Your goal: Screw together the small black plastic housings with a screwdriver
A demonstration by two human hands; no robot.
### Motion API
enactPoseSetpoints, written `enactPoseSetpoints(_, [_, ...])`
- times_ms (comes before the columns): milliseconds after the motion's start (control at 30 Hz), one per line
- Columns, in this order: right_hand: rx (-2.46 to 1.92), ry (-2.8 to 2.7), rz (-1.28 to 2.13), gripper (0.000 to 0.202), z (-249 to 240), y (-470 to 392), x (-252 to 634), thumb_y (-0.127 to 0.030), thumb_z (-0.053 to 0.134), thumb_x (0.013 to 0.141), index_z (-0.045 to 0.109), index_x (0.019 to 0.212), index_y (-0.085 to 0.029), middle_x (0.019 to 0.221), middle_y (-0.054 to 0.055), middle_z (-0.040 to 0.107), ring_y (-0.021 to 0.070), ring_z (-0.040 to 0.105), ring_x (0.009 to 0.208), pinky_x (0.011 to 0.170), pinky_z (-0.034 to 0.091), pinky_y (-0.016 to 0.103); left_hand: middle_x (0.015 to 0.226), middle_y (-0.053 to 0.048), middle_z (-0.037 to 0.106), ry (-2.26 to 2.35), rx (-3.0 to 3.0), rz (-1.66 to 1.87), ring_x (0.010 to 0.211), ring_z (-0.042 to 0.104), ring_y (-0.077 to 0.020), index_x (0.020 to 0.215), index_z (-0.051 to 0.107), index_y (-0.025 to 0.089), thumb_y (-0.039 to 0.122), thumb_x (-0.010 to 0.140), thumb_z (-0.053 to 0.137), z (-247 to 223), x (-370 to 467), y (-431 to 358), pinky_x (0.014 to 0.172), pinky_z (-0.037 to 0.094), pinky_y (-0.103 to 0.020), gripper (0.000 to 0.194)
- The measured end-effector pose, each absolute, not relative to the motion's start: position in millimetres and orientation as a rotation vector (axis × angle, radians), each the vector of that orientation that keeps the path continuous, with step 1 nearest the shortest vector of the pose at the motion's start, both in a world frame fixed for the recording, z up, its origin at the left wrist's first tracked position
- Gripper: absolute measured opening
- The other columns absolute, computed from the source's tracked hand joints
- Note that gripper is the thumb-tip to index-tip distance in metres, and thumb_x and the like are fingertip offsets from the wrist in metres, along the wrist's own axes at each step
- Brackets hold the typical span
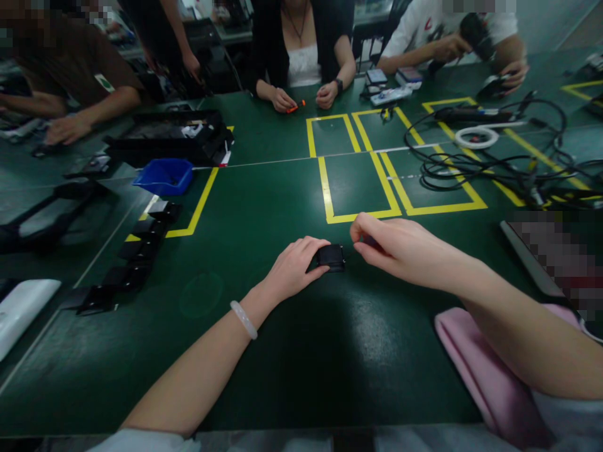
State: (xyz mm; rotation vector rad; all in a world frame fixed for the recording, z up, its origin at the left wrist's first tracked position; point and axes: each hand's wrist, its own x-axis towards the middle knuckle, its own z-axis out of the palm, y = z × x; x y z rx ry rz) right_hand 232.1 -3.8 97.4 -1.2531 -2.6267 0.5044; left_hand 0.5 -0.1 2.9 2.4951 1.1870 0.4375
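Note:
A small black rectangular box (331, 258) lies on the green table in front of me. My left hand (296, 260) grips its left side between the thumb and fingers, with the wrist low over the table. Just to the right of the box, apart from it, is my right hand (384, 242). Its fingers are curled in a pinch, and whatever they hold, if anything, is hidden from this angle. Small bright points show along the right edge of the box.
Several black boxes (146, 242) stand in a row at the left, near a blue bin (166, 176) and black trays (174, 135). Coiled black cables (452, 169) lie at the right, above a pink cloth (480, 364). Across the table, a person's hand holds an orange object (296, 107).

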Motion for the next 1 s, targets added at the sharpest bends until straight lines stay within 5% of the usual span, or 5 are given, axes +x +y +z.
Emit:
enactPoseSetpoints(133, [-1.323, -2.646, 0.455, 0.018, 97.9, -3.8, 230.3, -0.039, 0.039, 0.094, 0.045, 0.089, -0.022, 0.066, -0.003, 0.051, 0.0129, 0.049, 0.058, 0.055, 0.025, 0.024, 0.117, -0.008, 0.056, 1.183, 2.495, 0.451, 0.104, 0.054, -0.0241, 0.123, 0.044, 0.022, 0.033, 0.088, 0.056, 2.9, 0.6, -0.2, 0.089, 0.046, -0.041, 0.038])
enactPoseSetpoints(333, [-1.253, -2.619, 0.513, 0.011, 97.4, -3.8, 231.0, -0.028, 0.040, 0.092, 0.044, 0.100, -0.021, 0.076, -0.001, 0.057, 0.0128, 0.052, 0.062, 0.056, 0.027, 0.024, 0.117, -0.008, 0.056, 1.178, 2.495, 0.453, 0.105, 0.054, -0.0240, 0.122, 0.046, 0.022, 0.033, 0.088, 0.056, 3.0, 0.6, 0.0, 0.090, 0.046, -0.041, 0.037])
enactPoseSetpoints(533, [-1.329, -2.628, 0.444, 0.021, 97.4, -3.7, 228.3, -0.041, 0.038, 0.094, 0.046, 0.091, -0.022, 0.066, -0.002, 0.053, 0.0136, 0.050, 0.058, 0.055, 0.026, 0.024, 0.116, -0.007, 0.056, 1.186, 2.495, 0.459, 0.104, 0.054, -0.0234, 0.122, 0.045, 0.021, 0.033, 0.088, 0.057, 2.1, 0.7, 0.2, 0.089, 0.047, -0.040, 0.038])
enactPoseSetpoints(1000, [-1.315, -2.621, 0.417, 0.014, 96.4, -4.8, 227.9, -0.030, 0.038, 0.093, 0.047, 0.097, -0.020, 0.069, -0.001, 0.057, 0.0133, 0.052, 0.058, 0.054, 0.026, 0.024, 0.116, -0.008, 0.056, 1.177, 2.492, 0.454, 0.104, 0.054, -0.0243, 0.123, 0.045, 0.022, 0.034, 0.088, 0.056, 3.3, 0.2, 0.1, 0.090, 0.046, -0.042, 0.038])
